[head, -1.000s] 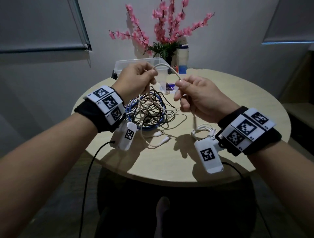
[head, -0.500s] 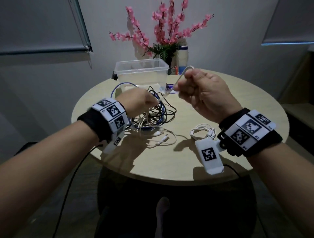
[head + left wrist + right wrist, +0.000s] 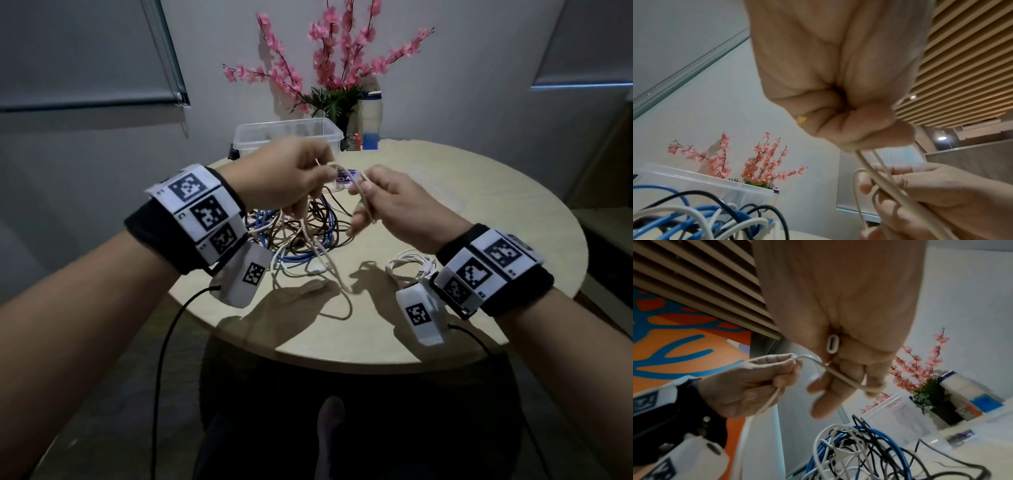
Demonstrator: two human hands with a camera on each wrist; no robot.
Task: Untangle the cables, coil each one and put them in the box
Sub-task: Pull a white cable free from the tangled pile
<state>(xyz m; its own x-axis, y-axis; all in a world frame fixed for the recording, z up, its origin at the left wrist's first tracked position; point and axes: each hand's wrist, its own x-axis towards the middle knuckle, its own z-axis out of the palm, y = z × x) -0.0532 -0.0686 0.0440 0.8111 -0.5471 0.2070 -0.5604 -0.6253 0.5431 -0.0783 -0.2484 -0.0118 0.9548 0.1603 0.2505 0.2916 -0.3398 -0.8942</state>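
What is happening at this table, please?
A person is sorting cables at a round table. Both hands, the left hand and the right hand, hold one cream cable raised above a tangle of blue, black and white cables. One white cable lies coiled on the table by the right wrist. The clear plastic box behind the tangle looks empty so far.

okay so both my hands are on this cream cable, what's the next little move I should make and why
Probably wind another loop onto the right hand. It already pinches the cream cable with the connector end tucked in its grip, while the left hand feeds a strand whose tail still hangs down to the tangled pile on the table. The clear box waits behind.
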